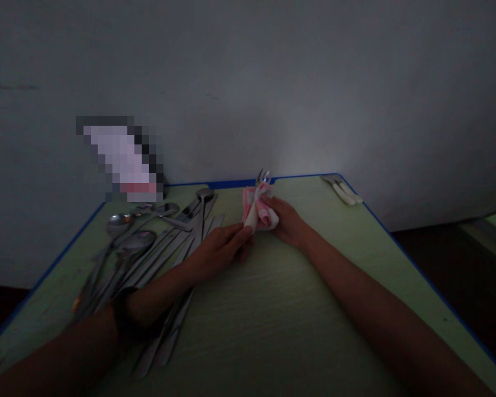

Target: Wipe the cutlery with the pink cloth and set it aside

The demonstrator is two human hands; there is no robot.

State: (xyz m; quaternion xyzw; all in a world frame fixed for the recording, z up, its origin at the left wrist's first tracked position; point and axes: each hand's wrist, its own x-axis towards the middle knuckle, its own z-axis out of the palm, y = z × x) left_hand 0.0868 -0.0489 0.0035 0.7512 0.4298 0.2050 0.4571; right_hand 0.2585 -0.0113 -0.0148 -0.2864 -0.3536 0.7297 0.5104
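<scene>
- A pale green tabletop (pixel 297 309) is seen in dim light, bordered by a blue edging (pixel 227 183).
- A heap of metal spoons (pixel 119 223) is spread over its left part, their bowls turned toward the far edge.
- Long table knives (pixel 177 237) are laid among and just beside them.
- Two white-handled utensils (pixel 344 192) are placed side by side at the far right corner.
- A blurred-out object (pixel 122 160) is set at the far left corner.
- A plain grey wall (pixel 273 82) is seen behind.

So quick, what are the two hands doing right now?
Left hand: closed on the handle of the fork.
Right hand: closed on the cloth wrapped round the fork.
</scene>
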